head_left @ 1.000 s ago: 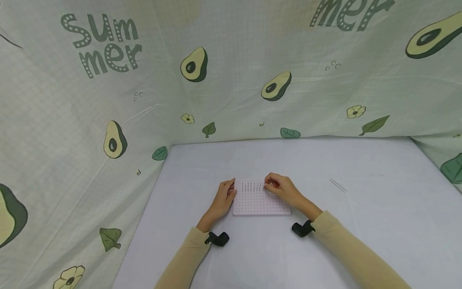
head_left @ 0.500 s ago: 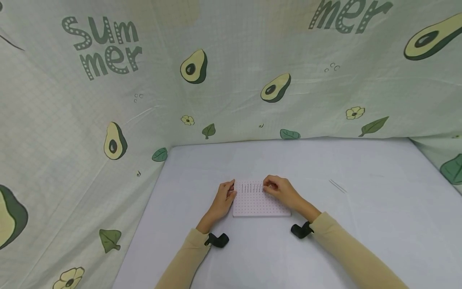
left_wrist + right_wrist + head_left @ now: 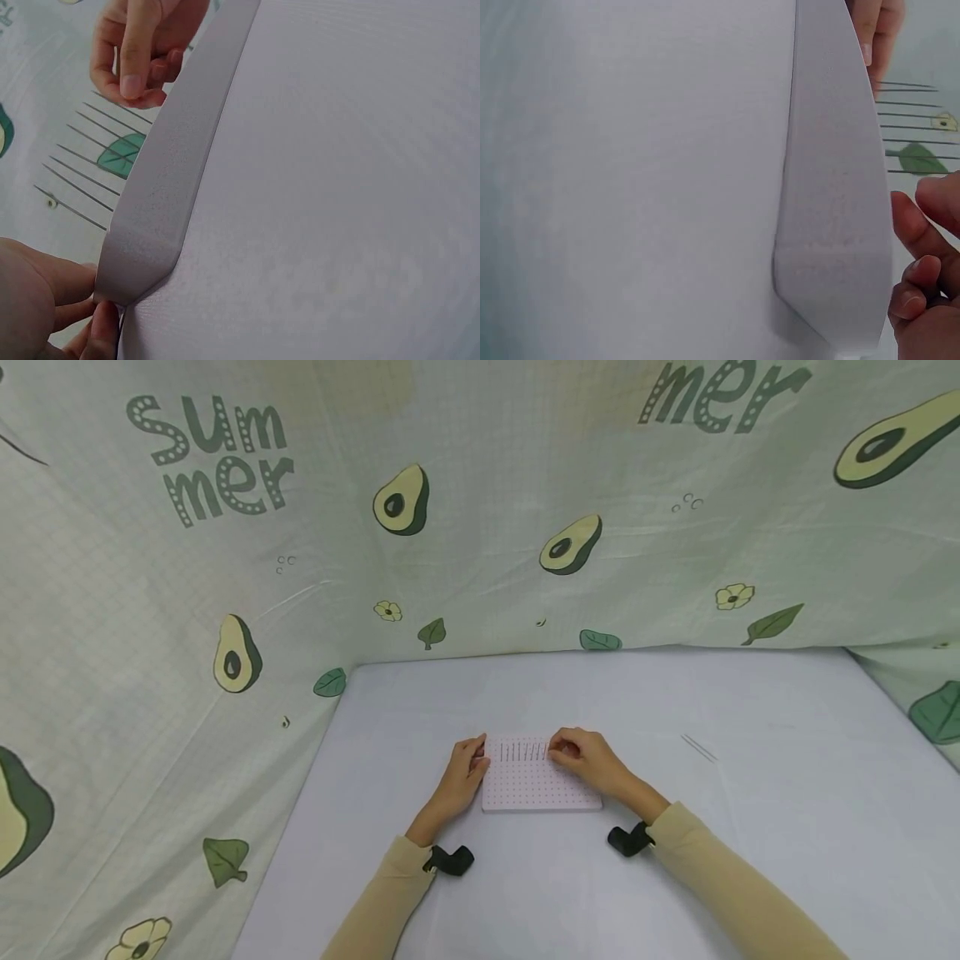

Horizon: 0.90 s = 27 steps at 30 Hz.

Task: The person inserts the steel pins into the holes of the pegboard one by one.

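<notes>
A pale pink pegboard lies flat on the white table. Several thin dark pins stand in a row along its far edge, also visible as the pins in the left wrist view and the pins in the right wrist view. My left hand grips the board's left edge, with thumb and fingers pinching the near corner. My right hand sits at the right end of the row, its curled fingertips pinching the last pin there.
Two loose pins lie on the table to the right of the board. Avocado-print cloth walls the table at the back and both sides. Black wrist straps sit on both sleeves.
Both hands stay at the board. The right hand has shifted very slightly at the end of the pin row.
</notes>
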### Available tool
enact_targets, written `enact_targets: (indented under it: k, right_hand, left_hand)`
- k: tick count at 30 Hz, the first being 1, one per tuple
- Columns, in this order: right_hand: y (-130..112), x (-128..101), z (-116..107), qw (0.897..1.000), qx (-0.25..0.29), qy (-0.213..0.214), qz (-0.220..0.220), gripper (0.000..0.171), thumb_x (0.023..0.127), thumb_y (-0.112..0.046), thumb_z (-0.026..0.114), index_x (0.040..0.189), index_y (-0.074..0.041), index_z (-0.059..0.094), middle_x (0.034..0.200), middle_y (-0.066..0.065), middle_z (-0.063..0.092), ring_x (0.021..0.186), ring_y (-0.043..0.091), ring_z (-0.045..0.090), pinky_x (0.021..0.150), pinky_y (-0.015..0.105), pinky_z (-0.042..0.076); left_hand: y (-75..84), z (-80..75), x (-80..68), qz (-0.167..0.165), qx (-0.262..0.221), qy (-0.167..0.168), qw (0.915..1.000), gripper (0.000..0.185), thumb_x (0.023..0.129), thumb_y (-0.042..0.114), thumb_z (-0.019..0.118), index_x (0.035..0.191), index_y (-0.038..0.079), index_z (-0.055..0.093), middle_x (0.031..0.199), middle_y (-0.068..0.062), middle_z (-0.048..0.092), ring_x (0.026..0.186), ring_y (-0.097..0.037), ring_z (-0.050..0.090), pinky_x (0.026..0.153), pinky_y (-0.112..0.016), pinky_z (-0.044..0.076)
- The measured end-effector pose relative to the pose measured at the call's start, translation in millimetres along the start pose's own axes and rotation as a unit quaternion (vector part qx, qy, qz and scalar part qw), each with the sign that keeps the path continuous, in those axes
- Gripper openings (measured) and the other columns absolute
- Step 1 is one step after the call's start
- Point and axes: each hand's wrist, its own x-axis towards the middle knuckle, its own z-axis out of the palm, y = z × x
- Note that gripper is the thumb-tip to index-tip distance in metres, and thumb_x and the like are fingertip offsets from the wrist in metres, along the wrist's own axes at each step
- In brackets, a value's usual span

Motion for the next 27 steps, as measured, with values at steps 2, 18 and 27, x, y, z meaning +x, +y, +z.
enact_targets:
  k: [2, 18, 27]
  right_hand:
    - [2.0, -1.9, -2.7, 1.000, 0.000, 0.004, 0.005, 0.004, 0.093, -0.009, 0.071, 0.097, -0.008, 0.070, 0.079, -0.005, 0.055, 0.073, 0.014, 0.046, 0.062, 0.025, 0.038]
    - [17.4, -15.3, -31.5, 0.996, -0.013, 0.062, 0.064, 0.006, 0.092, -0.006, 0.071, 0.097, -0.003, 0.073, 0.074, 0.001, 0.052, 0.071, 0.017, 0.046, 0.058, 0.024, 0.036]
    - [29.6, -24.3, -52.8, 0.993, -0.031, 0.088, 0.073, 0.009, 0.093, -0.010, 0.071, 0.098, -0.003, 0.073, 0.072, 0.001, 0.054, 0.068, 0.016, 0.044, 0.055, 0.023, 0.035]
  left_hand:
    - [0.3, -0.1, -0.3, 0.001, -0.001, -0.001, 1.0000, 0.048, 0.105, 0.008, 0.048, 0.149, -0.008, 0.036, 0.136, -0.026, 0.040, 0.118, -0.031, 0.050, 0.103, -0.045, 0.043]
    - [-0.5, 0.1, -1.1, -0.005, 0.000, 0.002, 1.0000, 0.048, 0.105, 0.007, 0.049, 0.149, -0.007, 0.036, 0.136, -0.026, 0.040, 0.118, -0.031, 0.050, 0.103, -0.045, 0.042]
    - [1.2, -0.1, -0.9, -0.001, 0.005, 0.004, 1.0000, 0.048, 0.105, 0.007, 0.048, 0.149, -0.007, 0.036, 0.136, -0.026, 0.040, 0.118, -0.031, 0.049, 0.103, -0.045, 0.042]
